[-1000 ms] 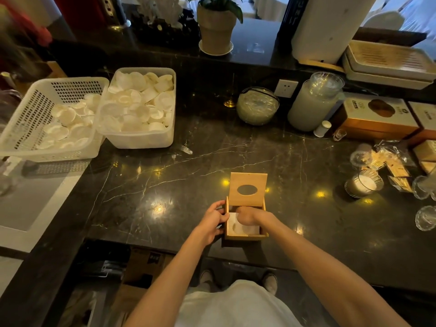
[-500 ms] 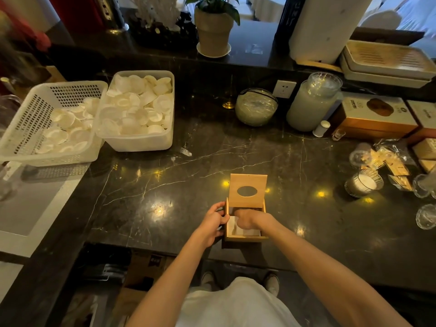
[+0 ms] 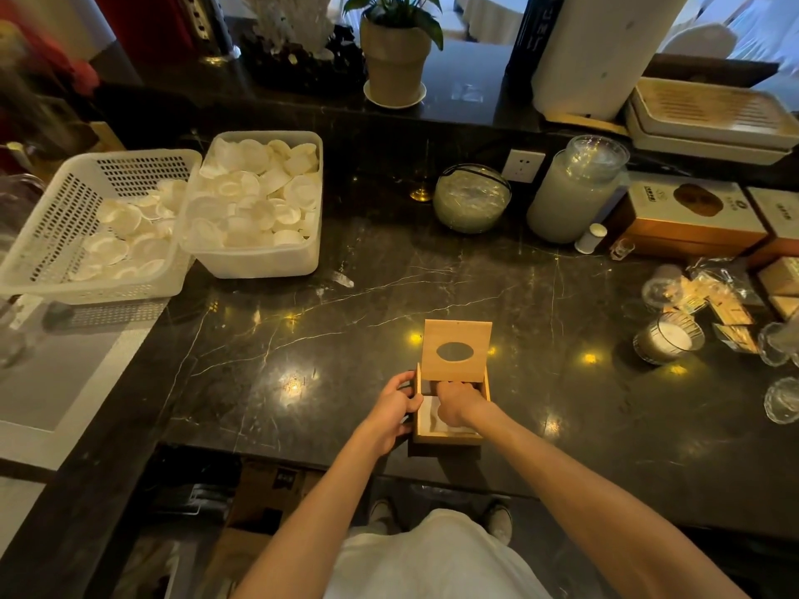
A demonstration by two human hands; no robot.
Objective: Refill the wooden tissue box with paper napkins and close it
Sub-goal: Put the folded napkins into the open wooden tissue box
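The wooden tissue box [image 3: 447, 437] stands near the front edge of the dark marble counter. Its lid [image 3: 456, 350], with an oval hole, is tipped up at the far side. White paper napkins [image 3: 430, 418] lie inside the box. My left hand [image 3: 393, 408] grips the box's left wall. My right hand [image 3: 456, 402] is down inside the box with its fingers curled on top of the napkins, hiding most of them.
A white perforated basket [image 3: 52, 235] and a white tub [image 3: 259, 261] of small white dishes sit at back left. A glass bowl [image 3: 471, 198], a tall jar [image 3: 575, 188], cardboard boxes [image 3: 687, 222], a candle glass [image 3: 668, 341] and small glasses stand at right.
My right hand has pushed a little deeper toward the far side of the box, covering more of the napkins. My left hand stays on the box's left wall.
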